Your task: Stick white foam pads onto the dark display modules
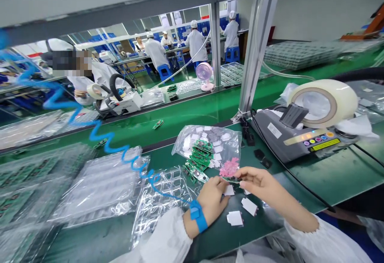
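Observation:
My left hand (213, 196) is curled, with a blue wrist strap (198, 216) and a blue coiled cord (99, 131) running off to the left. My right hand (255, 180) pinches a small green circuit board (231, 179) between thumb and fingers; the left fingertips meet it at the same spot. Just above lies a heap of pink pads (229, 167). A stack of green circuit boards (198, 157) rests on a clear plastic bag (210, 143) holding white pads. White backing slips (242, 211) lie on the green mat under my hands.
A tape dispenser (303, 135) with a big clear roll (327, 101) stands at the right, its black cable (288, 171) crossing the mat. Clear blister trays (105, 183) cover the left. A green conveyor belt (192, 115) runs behind; other workers sit beyond it.

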A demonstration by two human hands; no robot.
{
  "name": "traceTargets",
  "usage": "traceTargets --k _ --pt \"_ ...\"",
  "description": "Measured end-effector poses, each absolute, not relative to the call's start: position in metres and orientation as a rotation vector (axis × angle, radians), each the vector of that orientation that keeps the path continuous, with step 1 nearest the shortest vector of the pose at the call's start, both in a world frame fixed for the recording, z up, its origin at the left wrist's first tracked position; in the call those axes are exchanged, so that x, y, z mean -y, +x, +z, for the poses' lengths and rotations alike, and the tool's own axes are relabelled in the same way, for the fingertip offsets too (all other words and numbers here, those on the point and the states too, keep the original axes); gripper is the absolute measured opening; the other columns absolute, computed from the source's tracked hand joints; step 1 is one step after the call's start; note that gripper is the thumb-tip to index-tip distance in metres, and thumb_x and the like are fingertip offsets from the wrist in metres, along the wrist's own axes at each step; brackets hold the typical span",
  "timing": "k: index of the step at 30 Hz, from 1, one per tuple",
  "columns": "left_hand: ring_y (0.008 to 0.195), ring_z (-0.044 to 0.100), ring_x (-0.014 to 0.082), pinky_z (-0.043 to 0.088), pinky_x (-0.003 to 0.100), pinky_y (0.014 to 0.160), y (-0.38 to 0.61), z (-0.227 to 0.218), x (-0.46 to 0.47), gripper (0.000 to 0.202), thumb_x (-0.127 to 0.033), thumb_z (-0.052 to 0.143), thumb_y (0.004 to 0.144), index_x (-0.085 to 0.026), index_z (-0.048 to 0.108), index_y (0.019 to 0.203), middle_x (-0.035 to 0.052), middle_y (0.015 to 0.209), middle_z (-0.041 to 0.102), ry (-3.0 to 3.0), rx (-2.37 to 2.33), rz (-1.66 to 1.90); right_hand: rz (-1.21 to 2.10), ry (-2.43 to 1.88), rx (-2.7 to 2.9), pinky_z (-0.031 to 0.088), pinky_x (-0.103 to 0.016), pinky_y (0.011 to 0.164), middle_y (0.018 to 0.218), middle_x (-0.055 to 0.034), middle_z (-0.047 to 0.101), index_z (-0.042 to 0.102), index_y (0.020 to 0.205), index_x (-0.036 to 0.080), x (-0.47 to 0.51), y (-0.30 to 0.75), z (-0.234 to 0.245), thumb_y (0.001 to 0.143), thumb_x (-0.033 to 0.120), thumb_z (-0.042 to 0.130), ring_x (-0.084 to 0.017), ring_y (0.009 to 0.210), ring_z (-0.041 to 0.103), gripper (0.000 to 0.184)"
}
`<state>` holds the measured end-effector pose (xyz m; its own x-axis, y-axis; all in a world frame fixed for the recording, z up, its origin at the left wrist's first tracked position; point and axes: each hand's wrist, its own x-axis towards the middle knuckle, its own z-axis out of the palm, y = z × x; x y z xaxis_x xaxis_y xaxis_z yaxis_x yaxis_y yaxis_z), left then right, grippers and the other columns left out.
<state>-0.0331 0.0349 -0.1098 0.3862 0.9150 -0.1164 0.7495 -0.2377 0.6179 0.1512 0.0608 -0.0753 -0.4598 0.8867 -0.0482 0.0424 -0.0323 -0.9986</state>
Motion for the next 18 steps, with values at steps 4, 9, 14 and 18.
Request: traceTargets --k 4,9,14,18 --pt "0.093 0.052 0.0217 0.045 0.035 0.083 -0.037 -0.113 -0.035 0.024 -0.02 0.063 0.069 -0.018 0.06 0.092 0.0065 0.1 0.055 2.0 -1.45 0.455 1.596 -0.961 1.602 0.053 -0.033 0.079 0.093 -0.0086 0.068 0.063 0.089 0.017 -0.056 0.141 -0.081 0.071 0.032 0.064 -0.02 0.087 0.064 0.024" --pt "0.09 0.056 0.0203 0.044 0.036 0.084 -0.038 -0.082 -0.026 0.019 -0.013 0.055 0.073 -0.018 0.06 0.09 0.0054 0.094 0.062 1.926 -1.425 0.555 1.182 -0.958 1.805 0.054 -0.032 0.072 0.095 -0.0071 0.068 0.066 0.088 0.02 -0.038 0.139 -0.064 0.075 0.023 0.063 -0.02 0.085 0.064 0.014" --pt "0.072 0.06 0.0136 0.047 0.025 0.068 -0.047 -0.024 -0.004 0.032 -0.012 0.063 0.065 -0.022 0.057 0.095 -0.0015 0.081 0.064 1.758 -1.263 0.78 0.361 -0.701 2.067 0.054 -0.031 0.073 0.09 -0.0065 0.069 0.064 0.089 0.019 -0.018 0.14 -0.027 0.085 0.024 0.055 -0.018 0.081 0.063 0.011" --pt "0.068 0.059 0.0142 0.047 0.025 0.062 -0.053 -0.003 0.005 0.035 -0.017 0.068 0.062 -0.021 0.059 0.095 0.0002 0.077 0.063 1.741 -1.062 0.981 0.24 -0.69 2.116 0.055 -0.023 0.064 0.085 -0.0067 0.07 0.065 0.083 0.019 -0.011 0.138 -0.002 0.087 0.025 0.052 -0.015 0.075 0.063 0.015"
